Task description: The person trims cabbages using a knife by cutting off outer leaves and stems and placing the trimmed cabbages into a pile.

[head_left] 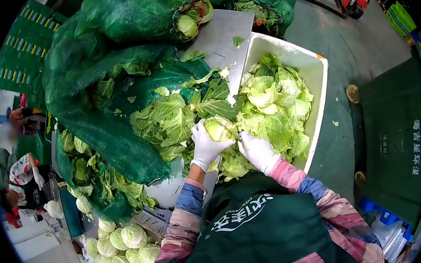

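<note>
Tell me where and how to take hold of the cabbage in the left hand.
Probably best by the rounded far side of the cabbage, coming from beyond it with curved fingers. The left hand covers its left and near sides, and the knife crosses its right, so the far side looks freest.

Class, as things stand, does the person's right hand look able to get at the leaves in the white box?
Probably yes: the right hand is close to the open white box, and nothing covers the leaves. It holds a knife, though, which may hamper picking them up.
</note>
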`<state>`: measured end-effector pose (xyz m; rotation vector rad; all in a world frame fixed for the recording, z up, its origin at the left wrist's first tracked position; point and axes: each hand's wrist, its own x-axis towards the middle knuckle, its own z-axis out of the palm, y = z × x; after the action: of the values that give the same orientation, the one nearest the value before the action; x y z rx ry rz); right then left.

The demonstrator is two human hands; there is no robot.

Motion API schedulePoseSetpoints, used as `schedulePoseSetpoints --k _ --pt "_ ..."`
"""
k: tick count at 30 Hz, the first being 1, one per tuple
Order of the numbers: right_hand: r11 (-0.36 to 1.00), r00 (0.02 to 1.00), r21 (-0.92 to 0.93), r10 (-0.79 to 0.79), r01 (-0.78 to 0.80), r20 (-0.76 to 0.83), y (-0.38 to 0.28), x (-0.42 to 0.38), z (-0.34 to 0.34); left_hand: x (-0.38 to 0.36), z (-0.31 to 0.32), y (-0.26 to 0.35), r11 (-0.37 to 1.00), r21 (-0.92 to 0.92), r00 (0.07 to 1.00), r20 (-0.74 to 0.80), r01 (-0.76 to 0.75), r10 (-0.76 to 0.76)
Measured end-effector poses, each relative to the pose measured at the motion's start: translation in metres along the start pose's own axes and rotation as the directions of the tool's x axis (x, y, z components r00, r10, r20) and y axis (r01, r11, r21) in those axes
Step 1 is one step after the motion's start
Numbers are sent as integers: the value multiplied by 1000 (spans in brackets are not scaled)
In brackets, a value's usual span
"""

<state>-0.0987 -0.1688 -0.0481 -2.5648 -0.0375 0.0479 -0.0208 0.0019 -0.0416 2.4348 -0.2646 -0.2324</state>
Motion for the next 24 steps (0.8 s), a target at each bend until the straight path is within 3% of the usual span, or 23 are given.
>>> schedulePoseSetpoints --k 6,8,9,10,12,14,16,17,18,21,22,24 --pt "1000 992 -3 15 -15 124 3 18 -5 -2 2 -3 997 -26 997 -31 -71 70" --pt "987 946 2 152 -160 286 11 35 3 -5 4 1 997 -50 997 -46 -59 57" --pt "955 905 37 267 -295 332 23 43 22 -12 3 7 992 6 990 -48 -130 130" --pt "984 921 41 148 -174 360 28 43 13 -14 0 11 977 67 977 -50 -203 207" --pt "960 914 130 186 -246 361 30 51 16 -30 -2 -4 986 -11 982 -89 -167 166" --pt "930 942 253 195 -265 272 35 43 20 -48 -15 -15 985 -171 999 -38 -37 31" --pt "885 960 374 235 -276 153 26 35 12 -60 -21 -24 986 -164 999 -24 -29 26" --pt "836 960 474 228 -278 161 19 31 10 -63 -19 -27 872 -478 994 80 103 -73" --pt "774 959 567 225 -282 170 9 27 5 -66 -17 -29 647 -723 969 209 242 -128" --pt "824 978 538 85 -177 192 -1 21 22 -60 -4 -27 637 -720 952 115 277 -284" --pt "879 999 477 -1 -19 42 -2 20 27 -58 -2 -25 608 -735 927 76 302 -368" --pt "948 985 277 -129 156 -114 -2 18 26 -59 -1 -28 606 -737 913 39 301 -406"
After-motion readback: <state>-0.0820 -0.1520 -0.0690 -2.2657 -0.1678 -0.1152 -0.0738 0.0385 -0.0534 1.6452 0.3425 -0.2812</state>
